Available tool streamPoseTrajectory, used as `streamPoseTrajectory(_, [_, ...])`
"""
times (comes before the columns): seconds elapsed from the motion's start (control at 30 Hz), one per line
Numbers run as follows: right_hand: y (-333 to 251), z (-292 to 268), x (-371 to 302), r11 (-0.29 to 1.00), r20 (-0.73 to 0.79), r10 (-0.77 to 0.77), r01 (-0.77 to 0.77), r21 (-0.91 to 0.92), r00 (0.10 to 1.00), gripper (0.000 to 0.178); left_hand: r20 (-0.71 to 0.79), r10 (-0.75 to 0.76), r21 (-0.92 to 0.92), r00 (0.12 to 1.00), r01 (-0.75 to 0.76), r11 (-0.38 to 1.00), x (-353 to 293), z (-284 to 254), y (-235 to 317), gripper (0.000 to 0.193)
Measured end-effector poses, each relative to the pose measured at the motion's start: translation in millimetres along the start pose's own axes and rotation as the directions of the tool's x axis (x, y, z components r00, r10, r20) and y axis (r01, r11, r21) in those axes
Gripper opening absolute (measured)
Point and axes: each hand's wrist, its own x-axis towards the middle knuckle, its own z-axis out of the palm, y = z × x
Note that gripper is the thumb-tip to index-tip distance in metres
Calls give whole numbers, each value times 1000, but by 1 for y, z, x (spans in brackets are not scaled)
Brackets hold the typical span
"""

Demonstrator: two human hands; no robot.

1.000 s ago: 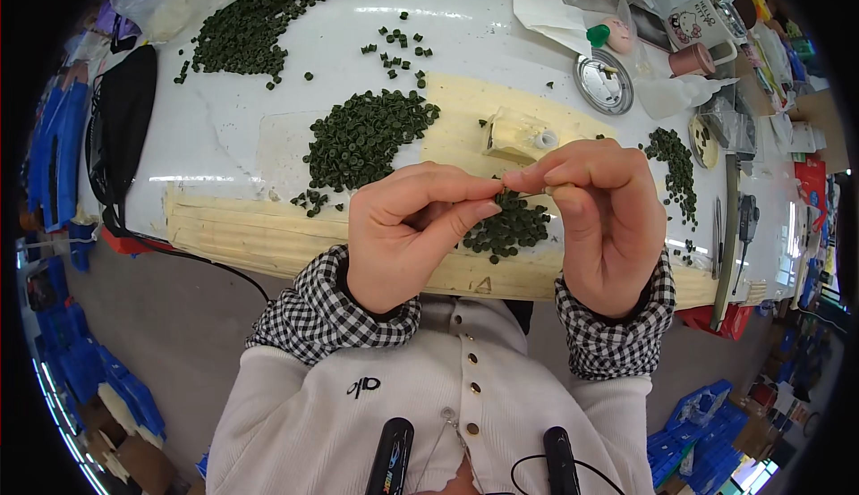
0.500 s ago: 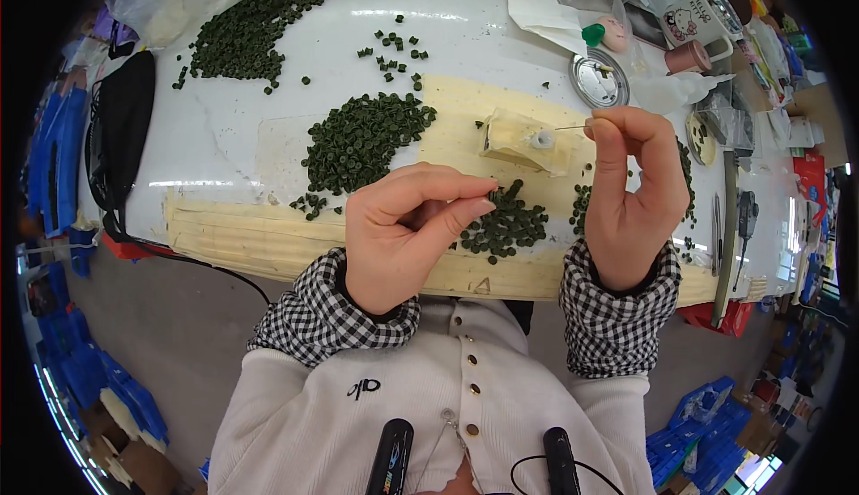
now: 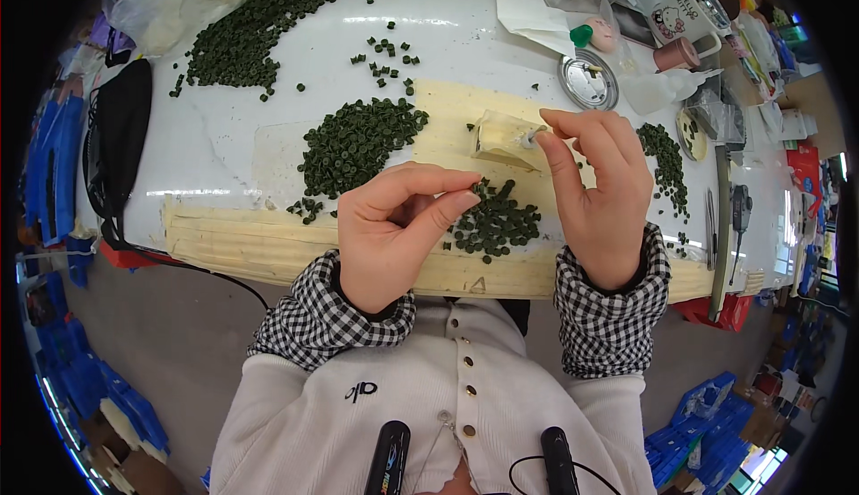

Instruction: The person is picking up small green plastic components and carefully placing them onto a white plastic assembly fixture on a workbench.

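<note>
My left hand [image 3: 389, 231] is closed in a pinch above a small heap of dark green pieces [image 3: 497, 227]. A bit of dark green shows at its fingertips, mostly covered by them. My right hand [image 3: 599, 186] has its thumb and forefinger at the pale nozzle [image 3: 531, 137] of a tape-wrapped block [image 3: 499, 140]. The thin needle seen in these fingers earlier is now hidden by them and the nozzle. Behind my left hand lies a larger pile of the same short, flanged green pieces [image 3: 349, 151].
A big green heap [image 3: 242, 43] lies far left by a plastic bag [image 3: 170, 3]. Another green cluster [image 3: 664, 169] is beyond my right hand. Around the far right are a round metal lid [image 3: 591, 91], a thread spool [image 3: 676, 55], a mug [image 3: 684, 16] and tweezers [image 3: 710, 227].
My right hand has moved left with the needle, up to the block's nozzle, and the needle is out of sight. My left hand has barely moved.
</note>
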Motion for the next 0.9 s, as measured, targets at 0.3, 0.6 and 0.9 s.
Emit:
streamPoseTrajectory(0.3, [-59,-78,-16,874,-59,-178,186,448,982,30,-15,-2,-9,1000,2,1000,-1,-1,-4,17])
streamPoseTrajectory(0.6, [-49,-84,-11,787,-58,-297,279,550,953,16,0,-8,4,1000,8,1000,1,1,0,16])
streamPoseTrajectory(0.9, [-45,-93,-1,750,75,-367,247,614,927,14,-10,-11,11,1000,11,1000,0,-1,-2,17])
